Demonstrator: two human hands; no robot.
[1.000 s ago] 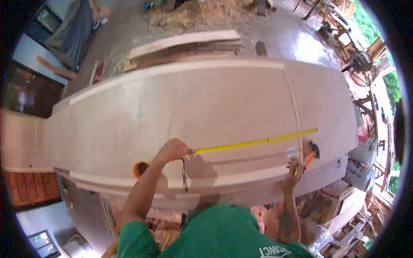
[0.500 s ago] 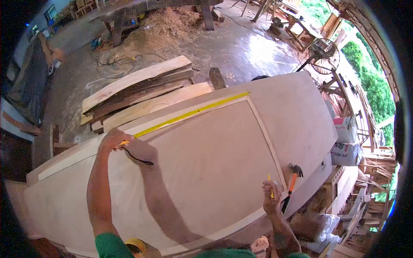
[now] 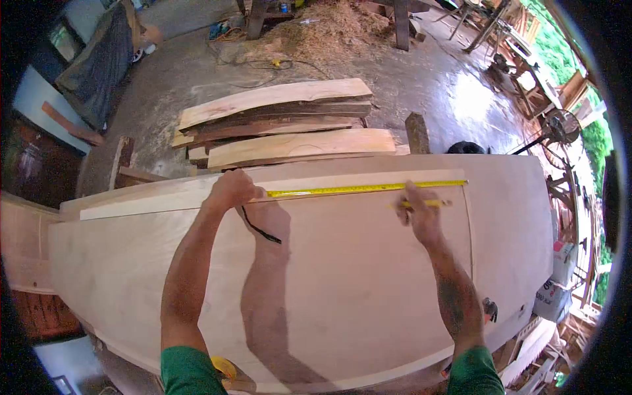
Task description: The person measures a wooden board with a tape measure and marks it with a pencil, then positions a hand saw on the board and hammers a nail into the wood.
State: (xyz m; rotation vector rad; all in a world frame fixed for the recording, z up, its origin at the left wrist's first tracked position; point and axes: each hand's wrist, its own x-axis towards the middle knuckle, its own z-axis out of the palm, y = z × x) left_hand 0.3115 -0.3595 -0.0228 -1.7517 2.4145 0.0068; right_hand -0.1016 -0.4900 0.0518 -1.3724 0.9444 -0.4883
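A large flat wooden panel (image 3: 368, 283) lies in front of me, with pale wood strips (image 3: 141, 207) along its far and right sides. My left hand (image 3: 234, 189) is closed around the body of a tape measure, mostly hidden by the fingers; a black strap dangles from it. Its yellow blade (image 3: 329, 191) runs out rightward along the far strip to the corner. In my right hand (image 3: 423, 216) is a yellow pencil (image 3: 440, 203), held just below the blade's right half. Partly behind my right forearm, a hammer (image 3: 490, 309) rests near the panel's right side.
Rough boards (image 3: 276, 105) are stacked beyond the panel's far edge, beside an upright wooden post (image 3: 417, 133). A fan (image 3: 559, 126) and cardboard boxes (image 3: 554, 299) stand at the right. Sawdust (image 3: 322, 33) covers the floor at the back. Something yellow (image 3: 224, 367) is beside my left sleeve.
My right hand has moved from beside the hammer up to the tape blade, carrying the pencil. My left hand still grips the tape measure at the far strip. The view has turned leftward.
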